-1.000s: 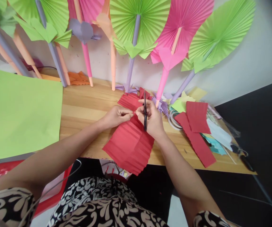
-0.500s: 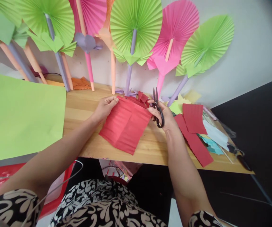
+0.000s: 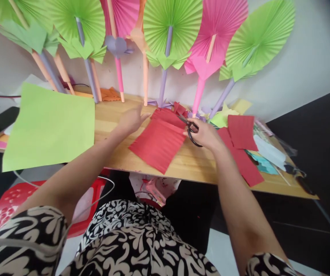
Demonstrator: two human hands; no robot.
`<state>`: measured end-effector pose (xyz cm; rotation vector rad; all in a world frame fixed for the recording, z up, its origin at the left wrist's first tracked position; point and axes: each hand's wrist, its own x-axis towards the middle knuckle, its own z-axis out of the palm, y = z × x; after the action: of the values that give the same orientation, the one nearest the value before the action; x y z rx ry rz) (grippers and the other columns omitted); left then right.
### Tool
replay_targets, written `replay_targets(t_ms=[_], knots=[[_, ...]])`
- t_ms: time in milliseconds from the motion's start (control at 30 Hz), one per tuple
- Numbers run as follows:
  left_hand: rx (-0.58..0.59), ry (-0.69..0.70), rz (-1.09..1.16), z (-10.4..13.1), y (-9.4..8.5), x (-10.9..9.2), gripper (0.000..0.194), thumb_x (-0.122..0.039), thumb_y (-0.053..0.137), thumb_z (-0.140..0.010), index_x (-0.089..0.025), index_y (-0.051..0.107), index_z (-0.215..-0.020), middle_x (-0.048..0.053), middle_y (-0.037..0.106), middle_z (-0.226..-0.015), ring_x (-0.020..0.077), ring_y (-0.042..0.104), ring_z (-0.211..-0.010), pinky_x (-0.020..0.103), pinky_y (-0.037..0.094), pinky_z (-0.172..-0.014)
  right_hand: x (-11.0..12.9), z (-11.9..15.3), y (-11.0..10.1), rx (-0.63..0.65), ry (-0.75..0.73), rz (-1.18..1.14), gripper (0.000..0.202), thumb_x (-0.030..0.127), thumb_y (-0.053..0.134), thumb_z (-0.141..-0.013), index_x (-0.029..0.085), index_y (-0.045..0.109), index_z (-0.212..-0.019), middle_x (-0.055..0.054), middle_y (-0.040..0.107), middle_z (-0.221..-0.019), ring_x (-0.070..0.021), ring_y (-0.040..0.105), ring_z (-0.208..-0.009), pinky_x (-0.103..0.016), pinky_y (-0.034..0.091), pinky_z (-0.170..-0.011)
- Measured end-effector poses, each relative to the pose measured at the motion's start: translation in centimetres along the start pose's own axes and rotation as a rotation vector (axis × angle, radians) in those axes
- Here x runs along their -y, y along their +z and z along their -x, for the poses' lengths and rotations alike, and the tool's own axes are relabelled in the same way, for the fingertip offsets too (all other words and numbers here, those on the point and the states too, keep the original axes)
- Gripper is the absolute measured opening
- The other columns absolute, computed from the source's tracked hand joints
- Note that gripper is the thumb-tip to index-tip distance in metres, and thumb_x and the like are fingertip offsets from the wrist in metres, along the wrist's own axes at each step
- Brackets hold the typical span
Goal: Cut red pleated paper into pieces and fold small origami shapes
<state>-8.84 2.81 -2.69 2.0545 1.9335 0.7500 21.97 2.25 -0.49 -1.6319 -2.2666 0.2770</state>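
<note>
Gripping black scissors (image 3: 188,123) in the right hand (image 3: 201,132), at the right edge of the red paper (image 3: 159,143) on the counter (image 3: 202,163). Holding the left hand (image 3: 132,120) open, slightly blurred, near the red paper's upper left side. Having red pieces (image 3: 241,132) just right of the right hand.

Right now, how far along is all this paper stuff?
The round fans by the wall look finished. In hand, the scissors are in the right hand, beside the creased red paper; the left hand is open. Probably left: the red paper and the big green sheet, both unrolled and not fan-shaped.
</note>
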Motion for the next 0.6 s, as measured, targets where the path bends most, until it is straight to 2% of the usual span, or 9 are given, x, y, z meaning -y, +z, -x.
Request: replay_targets(t_ms=[67,133,200,267,333,433,533,600], knots=[[-0.029,0.078,-0.125,1.5,-2.5,-1.2,0.056,-0.044,0.045,-0.101,-0.009,0.050,-0.145,0.019,0.071,-0.116,0.0334,0.066,-0.109,0.041,0.046,-0.094,-0.3,2.7,-1.9,0.077,0.057,0.134,0.044,0.031,0.065,-0.083,0.026,0.067,-0.127,-0.006,0.078,-0.099,-0.0270,0.070,-0.085,-0.031,0.046,-0.067],[-0.013,0.191,-0.147,3.5,-3.8,-2.9,0.046,-0.040,0.043,-0.102,-0.011,0.061,-0.134,0.017,0.071,-0.117,0.0318,0.066,-0.108,0.041,0.047,-0.094,-1.0,5.3,-3.2,0.144,0.179,0.232,0.047,0.031,0.063,-0.083,0.025,0.065,-0.130,-0.006,0.079,-0.098,-0.0289,0.072,-0.085,-0.032,0.046,-0.064],[0.083,0.392,-0.113,6.1,-3.3,-4.6,0.041,-0.039,0.045,-0.102,-0.012,0.068,-0.123,0.015,0.071,-0.118,0.0296,0.066,-0.109,0.040,0.047,-0.096,-1.7,7.1,-3.6,0.189,0.245,0.309,0.049,0.030,0.060,-0.085,0.024,0.062,-0.133,-0.007,0.079,-0.104,-0.0303,0.073,-0.090,-0.032,0.046,-0.065],[0.264,0.647,-0.090,8.9,-1.7,-6.0,0.036,-0.039,0.050,-0.101,-0.016,0.068,-0.122,0.014,0.069,-0.123,0.0280,0.064,-0.113,0.040,0.046,-0.101,-2.4,8.1,-3.3,0.196,0.257,0.373,0.048,0.029,0.057,-0.086,0.022,0.062,-0.134,-0.010,0.078,-0.110,-0.0308,0.073,-0.094,-0.033,0.047,-0.067],[0.346,0.721,-0.113,11.4,-0.1,-6.6,0.037,-0.042,0.057,-0.097,-0.016,0.068,-0.122,0.015,0.067,-0.124,0.0293,0.062,-0.113,0.043,0.046,-0.102,-2.9,8.7,-3.0,0.180,0.232,0.419,0.048,0.030,0.057,-0.088,0.021,0.062,-0.134,-0.012,0.078,-0.111,-0.0308,0.073,-0.094,-0.034,0.048,-0.068],[0.375,0.689,-0.144,13.9,0.5,-5.9,0.030,-0.040,0.058,-0.097,-0.014,0.070,-0.106,0.015,0.066,-0.111,0.0305,0.062,-0.109,0.046,0.047,-0.099,-2.9,9.7,-3.1,0.189,0.219,0.480,0.042,0.035,0.060,-0.089,0.023,0.067,-0.129,-0.013,0.079,-0.106,-0.0325,0.074,-0.089,-0.036,0.050,-0.066],[0.436,0.725,-0.003,14.5,-1.3,-3.6,0.028,-0.036,0.055,-0.099,-0.016,0.069,-0.087,0.011,0.067,-0.103,0.0258,0.063,-0.103,0.040,0.048,-0.097,-1.5,10.7,-3.6,0.121,0.166,0.483,0.038,0.036,0.061,-0.091,0.024,0.070,-0.126,-0.013,0.078,-0.105,-0.0356,0.074,-0.090,-0.040,0.054,-0.068],[0.472,0.756,0.092,14.2,-2.8,-1.9,0.030,-0.034,0.052,-0.101,-0.017,0.069,-0.083,0.009,0.070,-0.100,0.0226,0.064,-0.101,0.038,0.047,-0.099,0.4,10.9,-3.3,0.034,0.006,0.364,0.039,0.033,0.059,-0.093,0.023,0.067,-0.130,-0.014,0.076,-0.114,-0.0355,0.072,-0.102,-0.044,0.057,-0.080]])
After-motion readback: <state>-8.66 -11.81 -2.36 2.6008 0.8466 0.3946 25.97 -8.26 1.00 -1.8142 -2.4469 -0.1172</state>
